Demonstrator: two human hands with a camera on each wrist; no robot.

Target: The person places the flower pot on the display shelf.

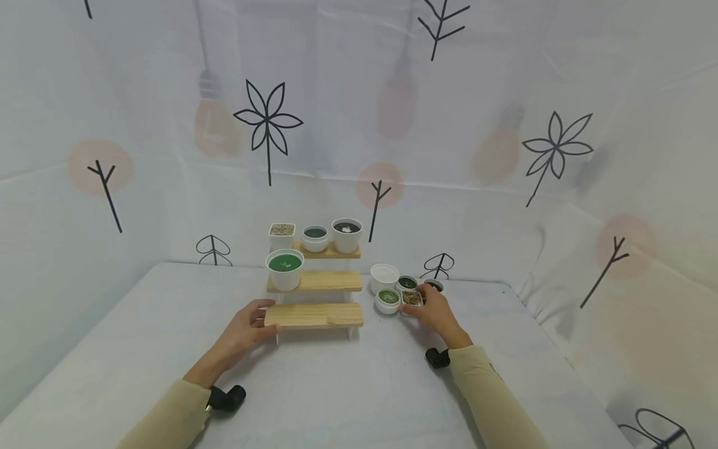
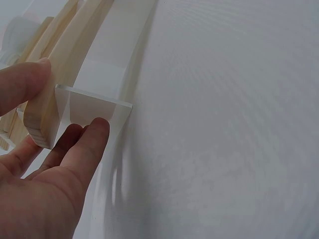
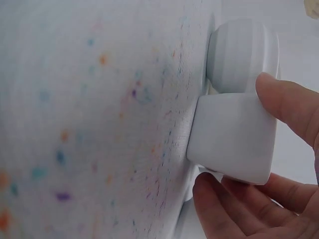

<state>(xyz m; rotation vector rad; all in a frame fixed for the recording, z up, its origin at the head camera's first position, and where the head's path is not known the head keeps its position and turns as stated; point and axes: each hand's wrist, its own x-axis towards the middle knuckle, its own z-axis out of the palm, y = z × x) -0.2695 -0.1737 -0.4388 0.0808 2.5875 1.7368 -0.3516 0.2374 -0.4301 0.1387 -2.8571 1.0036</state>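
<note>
My left hand [image 1: 242, 330] holds the left end of the lowest step of a tiered wooden stand [image 1: 314, 315]. In the left wrist view the thumb lies on the wood, and the other fingers reach round by the clear leg [image 2: 94, 107]. At the right, my right hand [image 1: 439, 315] grips a small square white pot [image 3: 234, 137] with a speckled brown-green top, thumb on one side and fingers on the other. Beside it stand a round white pot [image 1: 388, 301] with a green top, a dark-green-topped pot [image 1: 406, 283] and a dark-topped pot [image 1: 434, 285], partly hidden by the hand.
A larger white pot [image 1: 384, 277] stands behind the group. On the stand's top step are a square pot [image 1: 282, 236], a low round pot [image 1: 315, 239] and a taller pot [image 1: 346, 236]. A green-topped pot [image 1: 285, 270] occupies the middle step's left end. A patterned cloth [image 1: 336, 125] hangs behind.
</note>
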